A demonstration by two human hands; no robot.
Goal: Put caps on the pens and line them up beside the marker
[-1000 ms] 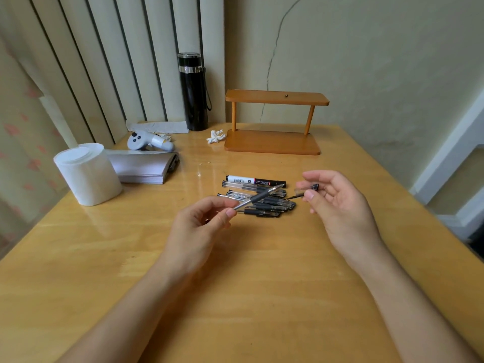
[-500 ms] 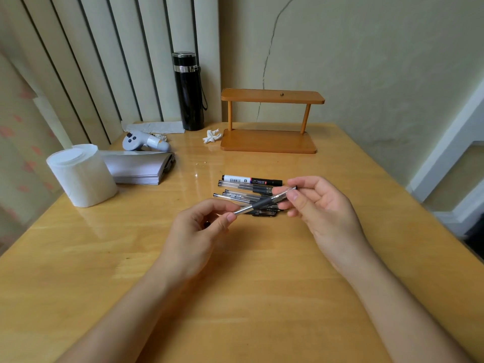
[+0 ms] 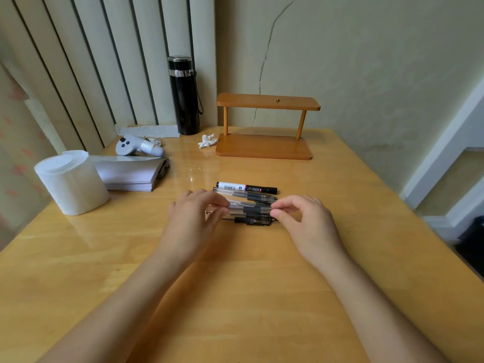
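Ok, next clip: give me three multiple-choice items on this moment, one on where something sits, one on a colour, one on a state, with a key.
1. Where does the marker lie relative to the row of pens?
A. on the far side of the row
B. between the row and the person
C. on the wooden stand

2. What colour is the bottle by the blinds?
A. white
B. black
C. orange

3. What are the hands doing with the pen?
A. both are flat on the table
B. only one touches it
C. the left hand and right hand pinch its two ends

Key: 1 A, the marker is the farthest item in the line-up; 2 B, its body is black with a silver band; 3 C, fingertips of each hand close on one end of the pen.
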